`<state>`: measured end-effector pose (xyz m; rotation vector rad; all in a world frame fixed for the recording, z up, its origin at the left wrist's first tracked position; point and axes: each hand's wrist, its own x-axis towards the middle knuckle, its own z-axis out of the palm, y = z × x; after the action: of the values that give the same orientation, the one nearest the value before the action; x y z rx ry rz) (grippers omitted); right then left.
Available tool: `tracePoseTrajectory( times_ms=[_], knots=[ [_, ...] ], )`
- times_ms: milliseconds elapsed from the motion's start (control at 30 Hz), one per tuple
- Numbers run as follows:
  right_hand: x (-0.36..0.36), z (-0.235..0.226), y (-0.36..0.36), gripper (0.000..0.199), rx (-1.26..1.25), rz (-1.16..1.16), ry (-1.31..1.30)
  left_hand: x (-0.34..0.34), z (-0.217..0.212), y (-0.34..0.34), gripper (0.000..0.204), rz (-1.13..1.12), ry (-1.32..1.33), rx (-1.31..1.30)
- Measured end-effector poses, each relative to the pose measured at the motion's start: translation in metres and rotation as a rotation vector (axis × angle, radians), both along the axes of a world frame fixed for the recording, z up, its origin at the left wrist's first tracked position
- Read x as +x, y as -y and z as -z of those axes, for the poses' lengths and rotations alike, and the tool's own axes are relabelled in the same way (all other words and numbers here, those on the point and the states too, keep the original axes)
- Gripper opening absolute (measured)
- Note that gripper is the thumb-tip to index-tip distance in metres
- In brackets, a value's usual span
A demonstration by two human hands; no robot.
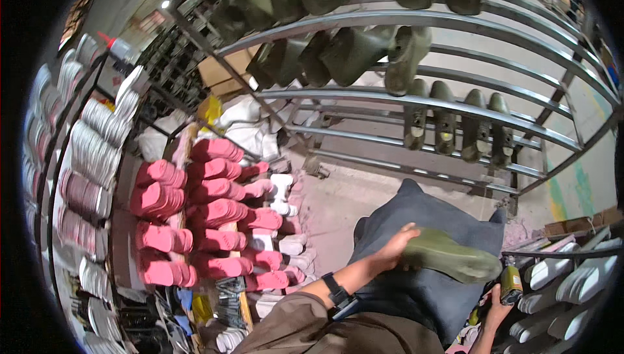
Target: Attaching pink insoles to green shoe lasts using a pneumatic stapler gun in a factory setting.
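An olive-green shoe last [452, 254] lies sideways over a dark grey cloth [416, 211] on my lap. My left hand [398, 248] grips its left end, the fingers wrapped around it. Beyond its right end, at the lower right, my right hand [497, 307] is closed around a small yellow-and-black tool [511, 284]. What kind of tool it is cannot be made out. A small gap separates the tool from the last.
Ahead stands a metal rack [494, 29] with several green lasts [357, 52] on its bars. To the left are stacks of pink insoles [218, 214] and a shelf of white insoles [94, 149]. More white insoles [552, 273] stand close to my right hand.
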<state>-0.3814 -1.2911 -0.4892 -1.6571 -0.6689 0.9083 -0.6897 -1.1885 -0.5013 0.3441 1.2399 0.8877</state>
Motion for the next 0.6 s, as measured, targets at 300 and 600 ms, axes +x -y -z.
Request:
tracePoseTrajectory(
  times_ms=[300,600],
  knots=[
    [0.002,0.032,-0.064,0.049,0.12,-0.178,0.103,-0.059,-0.082,-0.016,0.05,0.518,-0.573,0.097],
    [0.03,0.078,-0.072,0.051,0.043,-0.183,0.061,-0.24,-0.3,0.142,0.022,-0.336,-1.804,0.07]
  ],
)
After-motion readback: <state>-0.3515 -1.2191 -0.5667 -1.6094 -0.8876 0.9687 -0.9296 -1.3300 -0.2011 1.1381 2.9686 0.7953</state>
